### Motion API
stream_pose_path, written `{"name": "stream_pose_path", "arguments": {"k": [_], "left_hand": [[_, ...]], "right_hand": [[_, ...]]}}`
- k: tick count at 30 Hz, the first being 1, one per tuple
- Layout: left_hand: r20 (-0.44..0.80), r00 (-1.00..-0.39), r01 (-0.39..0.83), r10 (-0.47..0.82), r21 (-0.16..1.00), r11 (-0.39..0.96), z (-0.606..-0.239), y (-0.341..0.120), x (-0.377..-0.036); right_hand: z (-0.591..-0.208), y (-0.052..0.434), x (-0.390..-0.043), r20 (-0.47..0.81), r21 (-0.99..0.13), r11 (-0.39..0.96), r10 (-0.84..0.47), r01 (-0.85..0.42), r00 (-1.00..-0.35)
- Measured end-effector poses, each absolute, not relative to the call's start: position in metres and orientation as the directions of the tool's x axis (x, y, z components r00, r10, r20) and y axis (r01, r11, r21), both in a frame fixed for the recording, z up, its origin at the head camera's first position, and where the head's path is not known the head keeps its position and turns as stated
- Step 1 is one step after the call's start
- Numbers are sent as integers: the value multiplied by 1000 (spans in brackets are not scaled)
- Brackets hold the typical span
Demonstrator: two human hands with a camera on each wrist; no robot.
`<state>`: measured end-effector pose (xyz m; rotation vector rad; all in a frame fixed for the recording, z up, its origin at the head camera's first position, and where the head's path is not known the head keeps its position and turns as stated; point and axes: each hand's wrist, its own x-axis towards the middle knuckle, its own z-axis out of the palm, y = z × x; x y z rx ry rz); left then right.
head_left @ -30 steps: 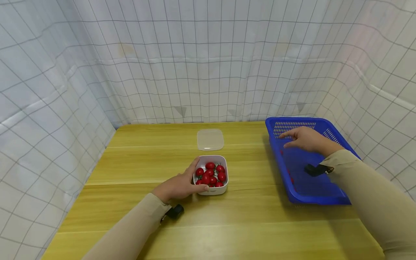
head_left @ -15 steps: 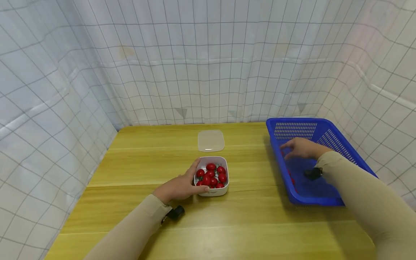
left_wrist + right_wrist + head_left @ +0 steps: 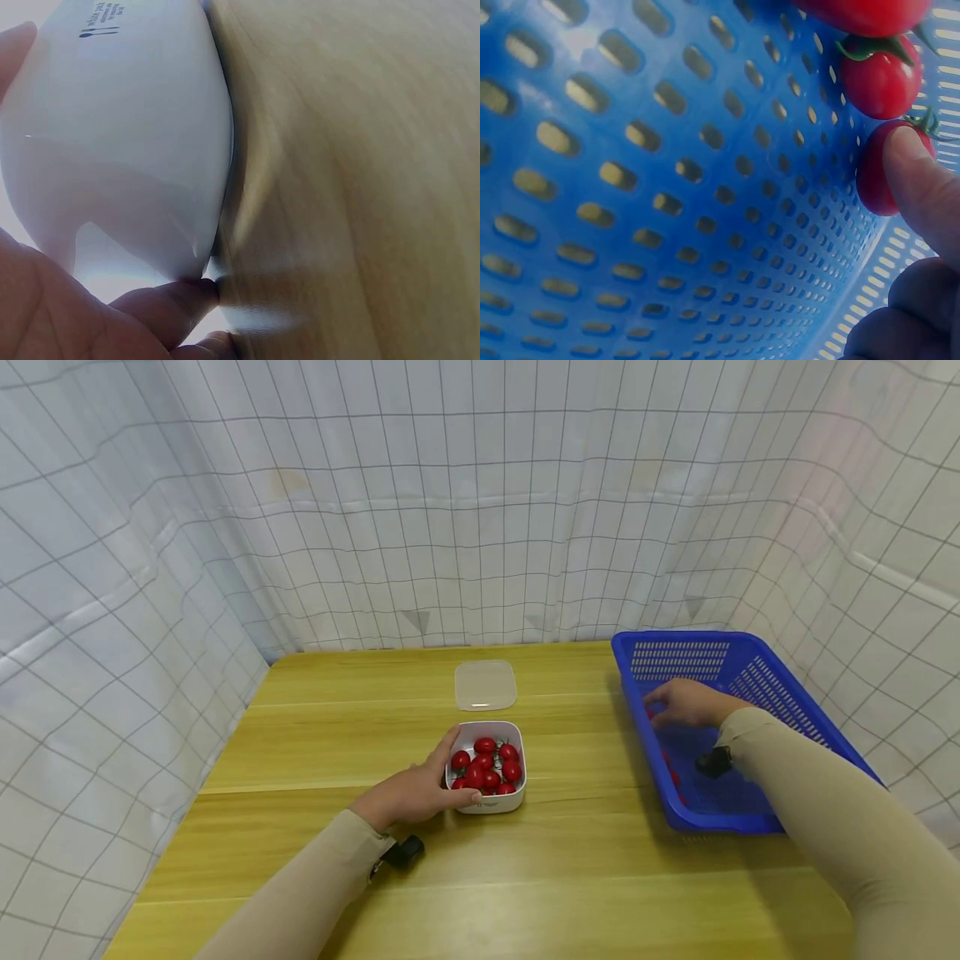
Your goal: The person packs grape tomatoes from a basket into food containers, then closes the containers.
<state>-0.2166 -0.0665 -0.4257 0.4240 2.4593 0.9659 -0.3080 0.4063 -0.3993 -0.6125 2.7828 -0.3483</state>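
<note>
- Head view: the left hand (image 3: pixel 411 793) cups the near-left side of the white tub (image 3: pixel 487 766) of cherry tomatoes (image 3: pixel 487 764) on the worktop (image 3: pixel 337 752); the clear lid (image 3: pixel 485 684) lies beyond the tub. To the tub's right, the right hand (image 3: pixel 690 703) reaches down into the blue basket (image 3: pixel 780 710), picking the next fruit.
- Left wrist view: fingers (image 3: pixel 169 304) curl against the tub's wall, steadying it.
- Right wrist view: a fingertip (image 3: pixel 922 191) presses one tomato (image 3: pixel 877 169) at the basket wall; whether it is pinched, I cannot tell. Closing round it likely comes next.
</note>
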Motion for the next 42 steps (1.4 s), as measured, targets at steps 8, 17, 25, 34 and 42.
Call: {"name": "stream_pose_path", "arguments": {"k": [8, 17, 25, 34, 42], "left_hand": [[-310, -843, 110, 440, 700, 705, -427, -67, -217], [-315, -841, 109, 440, 698, 708, -427, -67, -216], [-310, -842, 108, 441, 704, 702, -425, -67, -215], [-320, -842, 103, 434, 695, 711, -424, -66, -214], [-318, -845, 108, 431, 687, 719, -425, -66, -214]], "right_hand": [[-401, 406, -308, -217, -291, 886, -429, -361, -877], [-399, 405, -306, -218, -291, 884, -434, -366, -874], [-401, 406, -307, -229, -298, 882, -438, -365, -870], [-402, 408, -309, -238, -308, 883, -431, -354, -870], [-392, 412, -309, -198, -306, 886, -417, -348, -887]]}}
